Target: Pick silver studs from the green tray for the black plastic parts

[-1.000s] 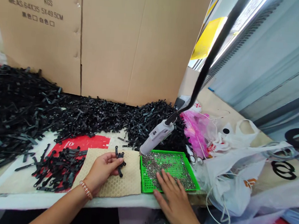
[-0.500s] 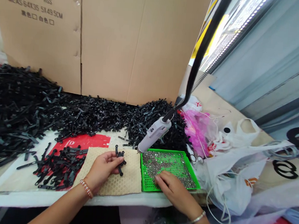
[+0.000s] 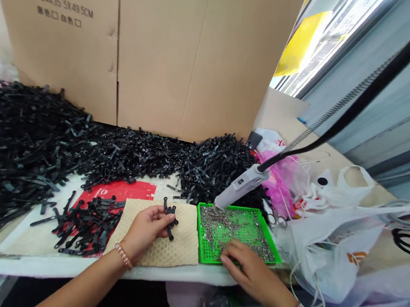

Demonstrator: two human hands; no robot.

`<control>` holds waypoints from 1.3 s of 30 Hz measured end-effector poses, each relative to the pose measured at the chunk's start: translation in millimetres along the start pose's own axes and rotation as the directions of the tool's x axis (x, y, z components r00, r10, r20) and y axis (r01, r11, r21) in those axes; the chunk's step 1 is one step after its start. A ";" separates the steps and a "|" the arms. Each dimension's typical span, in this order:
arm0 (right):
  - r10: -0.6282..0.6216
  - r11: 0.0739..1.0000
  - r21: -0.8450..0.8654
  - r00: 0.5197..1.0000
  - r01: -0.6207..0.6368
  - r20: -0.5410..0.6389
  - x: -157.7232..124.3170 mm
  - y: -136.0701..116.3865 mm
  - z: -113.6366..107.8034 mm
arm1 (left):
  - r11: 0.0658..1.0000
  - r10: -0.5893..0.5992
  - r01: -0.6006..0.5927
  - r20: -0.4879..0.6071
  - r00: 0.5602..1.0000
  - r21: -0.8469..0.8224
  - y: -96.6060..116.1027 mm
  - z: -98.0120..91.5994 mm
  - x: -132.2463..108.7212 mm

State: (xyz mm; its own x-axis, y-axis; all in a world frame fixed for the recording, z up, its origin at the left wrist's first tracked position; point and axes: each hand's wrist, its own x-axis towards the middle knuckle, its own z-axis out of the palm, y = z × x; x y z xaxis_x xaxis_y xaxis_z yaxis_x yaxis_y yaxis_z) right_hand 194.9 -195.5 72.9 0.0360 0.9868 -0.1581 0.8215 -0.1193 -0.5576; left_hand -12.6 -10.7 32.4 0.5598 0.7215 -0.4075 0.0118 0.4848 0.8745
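Resting low at the near edge of the tabletop (image 3: 75, 268), both of the person's hands work side by side. The right hand (image 3: 249, 270) lies palm down on the front of the green tray (image 3: 201, 238), fingertips curled into the bed of tiny silvery screws (image 3: 235, 224) as if feeling for one; whether it has pinched any I cannot tell. Its wrist, with a thin bangle, comes in from the lower right. The left hand (image 3: 145, 229), wearing a beaded bracelet, sits on the tan honeycomb mat (image 3: 179, 246) just left of the tray, thumb and fingers closed on a small bundle of black plastic strips (image 3: 170, 215), held up off the mat, probably so the mat keeps them from sliding.

Left of the mat, a loose batch of strips (image 3: 86, 224) lies over a red sheet (image 3: 124, 190). Just beyond the tray hangs a grey power screwdriver (image 3: 239, 188) on a black cable, tip over the tray's far edge, within easy reach. Further back, a great heap of strips (image 3: 32, 140) runs along a cardboard box (image 3: 156, 50), with plastic bags (image 3: 330, 229) to the right.
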 end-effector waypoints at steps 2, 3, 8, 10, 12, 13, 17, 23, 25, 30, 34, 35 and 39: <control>0.005 1.000 0.001 1.000 -0.005 0.022 -2.5 -4.2 1.6 | 1.000 -0.003 0.003 0.007 1.000 0.006 0.0 -0.3 0.3; 0.001 1.000 -0.008 1.000 -0.001 0.021 0.9 -5.3 1.8 | 1.000 -0.005 0.005 0.009 1.000 0.008 0.1 -0.6 0.4; -0.032 0.997 -0.071 0.996 0.027 -0.082 41.5 6.0 -6.8 | 1.000 -0.004 0.004 0.003 1.000 -0.006 1.1 -1.0 -0.4; -0.023 0.996 -0.083 0.984 0.009 -0.175 55.8 15.9 -11.6 | 1.000 0.001 -0.002 -0.009 1.000 -0.015 1.1 -0.7 -0.5; -0.001 0.992 -0.120 0.967 -0.030 -0.253 63.6 24.8 -12.8 | 1.000 0.007 -0.007 -0.017 1.000 -0.017 0.8 -0.4 -0.2; 0.005 0.987 -0.151 0.962 -0.048 -0.274 64.5 27.7 -11.3 | 1.000 0.009 -0.010 -0.020 1.000 -0.016 0.6 -0.2 0.1; -0.009 0.966 -0.254 0.975 -0.049 -0.223 48.2 20.8 5.0 | 1.000 0.007 -0.008 -0.014 1.000 -0.018 0.3 0.2 0.7; 0.048 0.974 -0.224 0.997 -0.035 0.052 0.6 -16.1 17.0 | 1.000 0.009 -0.009 0.001 1.000 -0.003 0.6 -0.7 -0.1; 0.065 0.970 -0.239 0.993 -0.041 0.095 -4.5 -15.8 14.8 | 1.000 0.010 -0.010 0.002 1.000 0.009 0.3 -0.8 -0.3; 0.102 0.947 -0.300 0.992 -0.118 -0.068 20.4 11.0 10.9 | 1.000 0.020 -0.020 -0.004 1.000 0.009 -0.3 0.0 -0.6; 0.040 0.953 -0.299 0.997 -0.058 -0.064 43.0 15.1 12.9 | 1.000 0.029 -0.029 -0.026 0.999 -0.001 -0.8 0.8 -0.6; 0.023 0.955 -0.293 0.999 -0.034 -0.041 43.5 11.5 13.5 | 0.999 0.032 -0.032 -0.027 0.999 -0.003 -1.0 0.9 -0.5; -0.023 0.964 -0.261 0.995 0.047 0.094 21.6 -7.2 12.4 | 0.999 0.036 -0.036 -0.024 0.999 -0.001 -1.3 0.9 0.0</control>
State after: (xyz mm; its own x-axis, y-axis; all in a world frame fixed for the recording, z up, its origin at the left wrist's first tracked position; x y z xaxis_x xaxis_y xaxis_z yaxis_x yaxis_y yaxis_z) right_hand 182.7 -174.7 63.4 -0.0364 0.9746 -0.2208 0.9421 -0.0402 -0.3328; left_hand -12.0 -11.8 31.5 0.5398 0.7499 -0.3824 -0.0087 0.4591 0.8883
